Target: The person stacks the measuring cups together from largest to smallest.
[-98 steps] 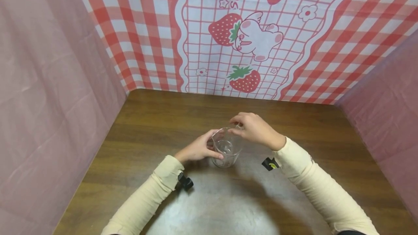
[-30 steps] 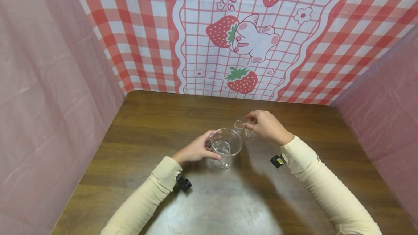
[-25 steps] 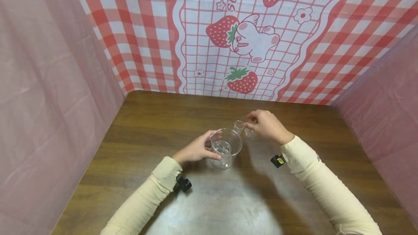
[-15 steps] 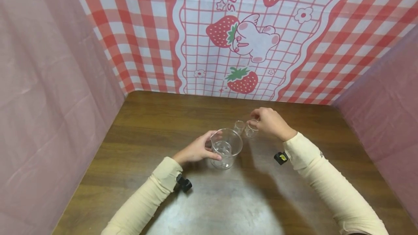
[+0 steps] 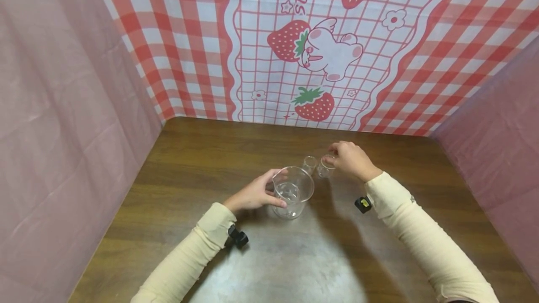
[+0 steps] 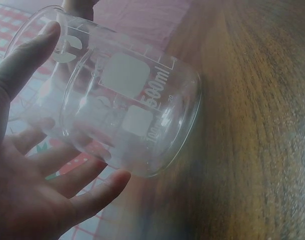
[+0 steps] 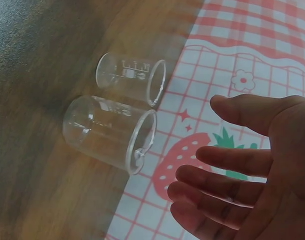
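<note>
My left hand (image 5: 254, 193) holds a large glass beaker (image 5: 300, 204) round its left side, thumb in front and fingers behind. White print on it reads 500ml in the left wrist view. A smaller beaker (image 6: 137, 120) marked 100ml sits inside it. Behind and right of the large beaker, two small glass beakers stand upright side by side: a narrower one (image 7: 125, 77) and a wider one (image 7: 100, 130). My right hand (image 5: 353, 160) hovers at the rim of the wider one. In the right wrist view its fingers (image 7: 220, 185) are spread loosely, apart from the glass.
Everything stands on a brown wooden table (image 5: 202, 153). A red-and-white strawberry cloth (image 5: 269, 74) hangs behind it. Pink curtains (image 5: 76, 106) close in the left and right sides. Light reflects off the table's front part.
My right hand has moved right from the large beaker and let go of the wider small beaker. The two small beakers now show beside each other. My left hand has stayed on the large beaker.
</note>
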{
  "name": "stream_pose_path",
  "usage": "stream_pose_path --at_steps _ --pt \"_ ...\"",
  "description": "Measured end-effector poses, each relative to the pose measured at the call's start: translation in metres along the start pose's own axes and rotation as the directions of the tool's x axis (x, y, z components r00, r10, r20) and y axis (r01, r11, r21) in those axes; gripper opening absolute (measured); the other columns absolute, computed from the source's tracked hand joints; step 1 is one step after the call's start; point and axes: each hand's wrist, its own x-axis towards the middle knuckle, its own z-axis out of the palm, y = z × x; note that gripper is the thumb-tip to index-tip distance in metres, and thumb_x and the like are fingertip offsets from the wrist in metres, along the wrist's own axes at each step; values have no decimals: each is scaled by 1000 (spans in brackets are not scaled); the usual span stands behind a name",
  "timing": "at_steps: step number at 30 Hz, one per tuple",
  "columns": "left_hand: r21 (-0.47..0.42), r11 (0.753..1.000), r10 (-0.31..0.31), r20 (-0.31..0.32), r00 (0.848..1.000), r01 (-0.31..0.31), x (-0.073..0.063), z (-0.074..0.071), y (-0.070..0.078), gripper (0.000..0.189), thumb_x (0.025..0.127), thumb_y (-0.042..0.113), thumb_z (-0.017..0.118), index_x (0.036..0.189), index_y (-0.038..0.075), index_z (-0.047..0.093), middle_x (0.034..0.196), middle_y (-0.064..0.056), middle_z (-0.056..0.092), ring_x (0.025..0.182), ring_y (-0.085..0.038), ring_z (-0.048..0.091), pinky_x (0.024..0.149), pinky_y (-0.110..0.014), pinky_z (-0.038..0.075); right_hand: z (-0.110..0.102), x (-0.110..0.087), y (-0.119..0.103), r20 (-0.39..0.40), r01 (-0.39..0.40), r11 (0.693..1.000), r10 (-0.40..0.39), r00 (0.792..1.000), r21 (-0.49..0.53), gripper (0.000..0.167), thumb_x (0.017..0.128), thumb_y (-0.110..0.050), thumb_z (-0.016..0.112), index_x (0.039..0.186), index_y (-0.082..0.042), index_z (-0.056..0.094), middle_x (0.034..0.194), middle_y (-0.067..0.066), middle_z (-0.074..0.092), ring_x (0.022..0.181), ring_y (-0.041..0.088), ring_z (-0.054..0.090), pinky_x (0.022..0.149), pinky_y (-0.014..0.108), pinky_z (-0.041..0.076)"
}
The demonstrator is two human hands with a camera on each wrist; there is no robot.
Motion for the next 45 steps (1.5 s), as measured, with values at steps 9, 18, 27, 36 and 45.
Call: stream_pose_path --at_steps 9,18,27,36,45 --pt "-6 1000 -3 -2 1000 3 1 -1 2 83 76 7 81 146 5 36 150 -20 43 137 -35 44 104 -43 51 5 3 6 32 -26 999 27 999 -20 43 86 -31 72 108 5 68 100 22 72 92 38 68 80 54 56" --pt "2 1000 -5 -5 1000 5 2 -2 -1 83 77 9 81 146 5 35 150 -20 43 137 -35 45 104 -42 51 11 5 12 43 -54 998 56 998 -29 51 85 -36 72 112 7 67 107 25 71 98 42 67 84 56 55" --pt "7 1000 -8 0 1000 8 0 0 2 82 77 8 81 145 6 36 150 -20 43 137 -35 45 104 -43 50 18 5 17 59 -83 996 85 995 -26 52 85 -38 73 109 8 67 100 25 71 92 41 67 79 55 55" --pt "1 1000 1 7 1000 -1 2 0 0 82 77 8 80 146 4 35 150 -22 43 137 -35 44 105 -44 50 24 7 20 74 -103 994 105 992 -27 53 84 -39 73 106 9 67 90 22 70 83 38 66 72 53 55" --pt "-6 1000 -7 11 1000 7 1 0 2 82 77 7 81 146 4 35 150 -21 43 138 -35 44 105 -45 50 33 7 25 69 -129 991 131 989 -34 57 83 -41 74 108 10 65 92 25 70 89 43 66 78 56 55"
